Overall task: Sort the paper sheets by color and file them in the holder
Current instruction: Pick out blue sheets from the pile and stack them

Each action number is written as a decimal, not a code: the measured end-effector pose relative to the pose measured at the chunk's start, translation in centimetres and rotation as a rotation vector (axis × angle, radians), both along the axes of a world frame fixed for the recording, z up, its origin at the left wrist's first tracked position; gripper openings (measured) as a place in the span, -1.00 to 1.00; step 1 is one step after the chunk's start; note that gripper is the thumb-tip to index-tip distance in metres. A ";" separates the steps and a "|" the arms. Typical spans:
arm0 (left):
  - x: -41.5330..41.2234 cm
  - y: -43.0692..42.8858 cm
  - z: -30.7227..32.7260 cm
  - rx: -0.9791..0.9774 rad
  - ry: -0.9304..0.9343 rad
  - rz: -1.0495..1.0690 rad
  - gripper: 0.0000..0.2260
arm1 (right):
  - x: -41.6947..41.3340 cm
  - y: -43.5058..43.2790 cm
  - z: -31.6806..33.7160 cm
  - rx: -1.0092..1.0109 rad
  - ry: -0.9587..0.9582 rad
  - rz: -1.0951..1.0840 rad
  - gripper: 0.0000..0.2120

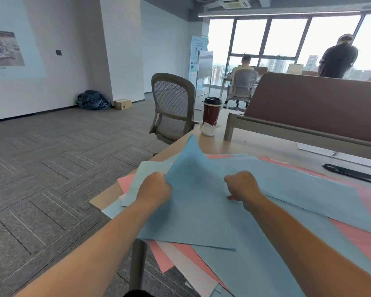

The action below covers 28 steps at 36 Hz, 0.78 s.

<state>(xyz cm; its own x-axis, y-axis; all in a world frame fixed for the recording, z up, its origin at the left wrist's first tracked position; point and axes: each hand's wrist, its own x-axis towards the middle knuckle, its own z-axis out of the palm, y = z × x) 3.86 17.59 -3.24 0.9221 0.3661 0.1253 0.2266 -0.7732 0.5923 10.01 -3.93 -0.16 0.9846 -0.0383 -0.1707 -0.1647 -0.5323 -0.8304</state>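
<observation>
My left hand [155,188] grips the blue sheet [201,215] by its left edge, and the right hand [242,187] looks pinched on it too, I think. It's floppy and slippery, so grab the edges.

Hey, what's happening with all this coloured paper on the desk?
A person is sorting through a loose pile of blue, pink and white sheets spread over a desk. The left hand holds one edge of a blue sheet, lifting that side off the pile. The right hand rests on the same sheet with fingers curled; whether it pinches the paper is unclear. The colours are still mixed, and no holder is recognisable. A lidded coffee cup stands farther back.
</observation>
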 end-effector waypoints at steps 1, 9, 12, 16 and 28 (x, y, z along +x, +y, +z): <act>-0.1 -0.1 0.0 0.003 -0.001 -0.001 -0.91 | 0.0 0.1 0.1 -0.007 0.005 0.000 -0.78; -0.5 0.1 0.1 -0.134 0.017 0.005 -0.90 | -0.4 0.8 1.2 -0.073 -0.026 0.069 -0.80; -0.5 0.2 0.3 -0.208 0.018 0.008 -0.89 | -0.5 0.8 1.8 0.057 0.008 0.061 -0.79; -0.5 0.2 0.3 -0.242 0.035 0.003 -0.88 | -0.1 0.7 1.9 0.092 0.060 0.028 -0.83; -1.1 0.0 1.1 -0.244 0.001 -0.015 -0.88 | 1.3 -0.9 -0.7 -0.288 -0.065 0.031 -0.70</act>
<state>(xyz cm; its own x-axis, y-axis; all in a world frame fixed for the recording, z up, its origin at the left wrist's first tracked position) 2.78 17.56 -2.12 0.9276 0.3719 0.0336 0.2172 -0.6105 0.7616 11.28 -4.79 -0.89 0.9945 -0.0463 -0.0938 -0.0965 -0.7518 -0.6523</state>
